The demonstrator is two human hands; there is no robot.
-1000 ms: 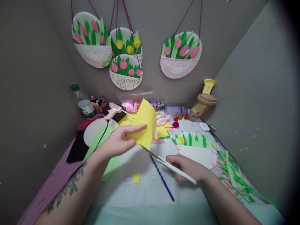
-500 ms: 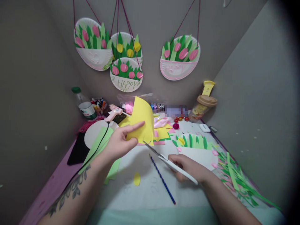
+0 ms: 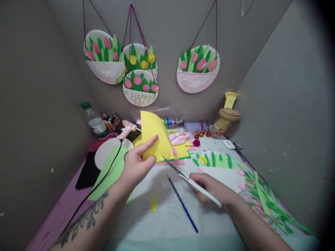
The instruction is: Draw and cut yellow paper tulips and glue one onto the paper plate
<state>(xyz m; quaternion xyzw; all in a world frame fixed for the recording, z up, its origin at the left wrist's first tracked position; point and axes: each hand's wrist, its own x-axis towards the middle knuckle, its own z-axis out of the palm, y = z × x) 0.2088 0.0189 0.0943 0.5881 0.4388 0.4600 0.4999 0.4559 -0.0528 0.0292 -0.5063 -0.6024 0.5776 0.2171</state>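
My left hand (image 3: 137, 162) pinches a folded sheet of yellow paper (image 3: 153, 136) and holds it upright above the table, index finger stretched along it. My right hand (image 3: 210, 188) grips white-handled scissors (image 3: 188, 179); their blades point up-left and meet the lower right edge of the yellow sheet. A small yellow cut-out (image 3: 153, 204) lies on the table below the hands. A blue pencil (image 3: 183, 205) lies beside it.
A paper-plate flower basket (image 3: 220, 167) lies at right among green paper strips (image 3: 264, 204). A pink glue gun (image 3: 127, 129), a bottle (image 3: 94, 120), markers and a lidded cup (image 3: 226, 118) stand at the back. Several finished plate baskets (image 3: 140, 82) hang on the wall.
The yellow sheet has turned in my left hand and shifted slightly left. The scissors have followed its lower edge. The view has tilted down a little.
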